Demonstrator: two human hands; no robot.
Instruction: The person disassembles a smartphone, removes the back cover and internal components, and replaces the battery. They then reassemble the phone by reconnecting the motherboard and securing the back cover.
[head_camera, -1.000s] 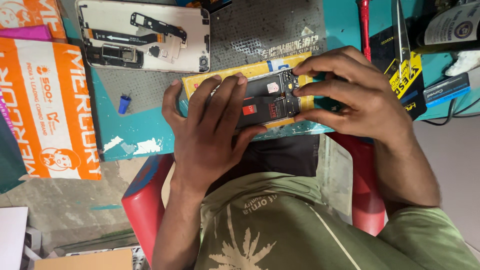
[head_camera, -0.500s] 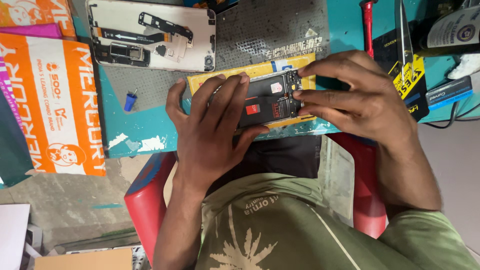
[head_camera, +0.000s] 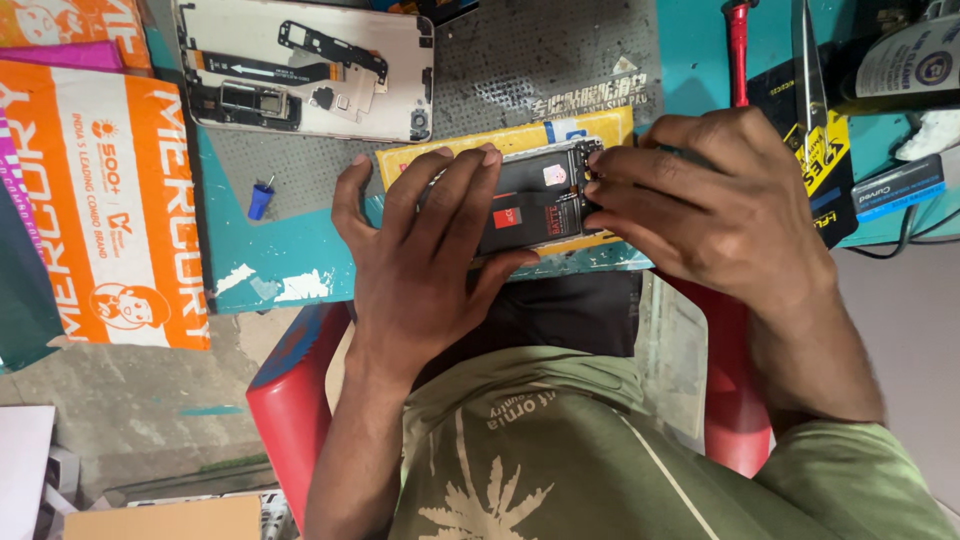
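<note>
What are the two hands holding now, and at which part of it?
An opened phone. The left hand lies flat over one end; the right hand pinches the other end with its fingertips.

Two hands (head_camera: 425, 270), two opened phones (head_camera: 535, 195), one red screwdriver (head_camera: 738, 50), one small blue cap (head_camera: 260, 198)

Teal workbench (head_camera: 300, 262) with grey mat (head_camera: 540, 70), yellow pad (head_camera: 450, 162), red screwdriver (head_camera: 738, 50).
</note>
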